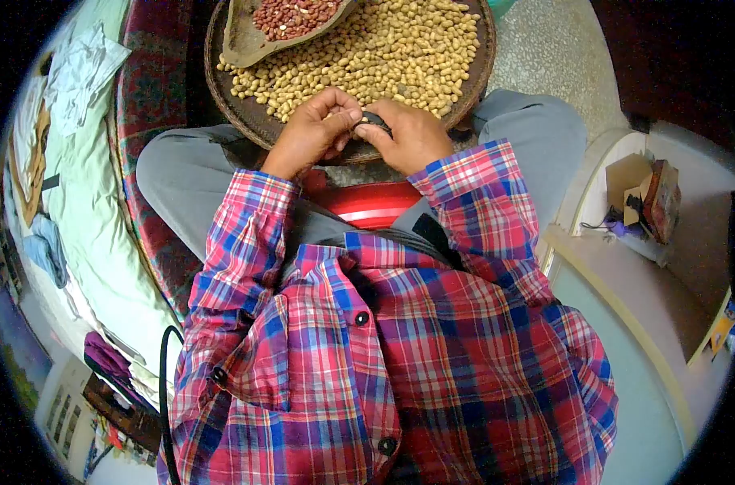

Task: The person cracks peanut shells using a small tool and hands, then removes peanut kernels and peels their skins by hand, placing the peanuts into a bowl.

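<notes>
My left hand (315, 132) and my right hand (408, 135) meet over the near edge of a round woven tray (487, 56). The left fingers and thumb are pinched together; what lies between their tips is too small to make out. My right hand is closed around a small black object (375, 121), its thumb and forefinger touching the left fingertips. Beyond my hands, unshelled peanuts (383, 61) cover the tray. A brown scoop-shaped container (240, 36) rests on them at the upper left, holding shelled red peanuts (290, 18).
A red round-edged object (367, 206) sits between my bent legs. To the left is a bed with a pale green sheet (84, 186) and clothes. On the right, a cardboard box (630, 182) stands on a cream shelf unit. A black cable (165, 388) runs beside my sleeve.
</notes>
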Available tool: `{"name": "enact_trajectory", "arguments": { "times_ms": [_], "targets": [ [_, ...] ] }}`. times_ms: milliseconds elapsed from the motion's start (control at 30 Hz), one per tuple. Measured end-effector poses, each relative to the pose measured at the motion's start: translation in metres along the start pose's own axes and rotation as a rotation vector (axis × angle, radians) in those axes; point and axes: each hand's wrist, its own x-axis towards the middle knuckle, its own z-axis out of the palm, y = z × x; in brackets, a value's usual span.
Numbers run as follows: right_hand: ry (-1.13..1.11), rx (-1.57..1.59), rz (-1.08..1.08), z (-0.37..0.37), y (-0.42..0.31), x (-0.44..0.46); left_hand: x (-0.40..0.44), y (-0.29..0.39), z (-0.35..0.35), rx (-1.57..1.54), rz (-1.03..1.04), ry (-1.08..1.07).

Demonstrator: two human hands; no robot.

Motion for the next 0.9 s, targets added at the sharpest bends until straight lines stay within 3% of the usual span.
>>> {"name": "enact_trajectory", "arguments": {
  "times_ms": [167, 467, 567, 633, 700, 767, 833, 900],
  "targets": [
    [0.028, -0.021, -0.022, -0.004, -0.004, 0.0, 0.0, -0.001, 0.004, -0.084, 0.015, -0.01],
    [-0.111, -0.081, 0.094, -0.007, -0.009, 0.001, 0.002, -0.002, 0.003, -0.12, -0.038, -0.025],
    [0.078, 0.092, 0.057, 0.001, 0.004, 0.003, 0.002, 0.002, -0.005, -0.196, -0.035, 0.054],
    [0.189, 0.364, 0.233, -0.005, 0.009, 0.009, 0.004, 0.004, -0.014, -0.441, 0.028, 0.094],
    [0.226, 0.355, 0.256, -0.015, 0.01, 0.008, 0.015, -0.007, -0.024, -0.546, 0.03, 0.061],
    [0.185, 0.708, 0.389, -0.022, 0.008, 0.009, 0.02, -0.01, -0.024, -0.434, 0.046, 0.086],
    [0.215, 0.763, 0.379, -0.02, 0.005, 0.009, 0.018, -0.003, -0.016, -0.297, -0.034, 0.143],
    [0.182, 0.817, 0.386, -0.018, 0.006, 0.009, 0.023, -0.01, -0.012, 0.139, -0.14, 0.157]
  ]
}}
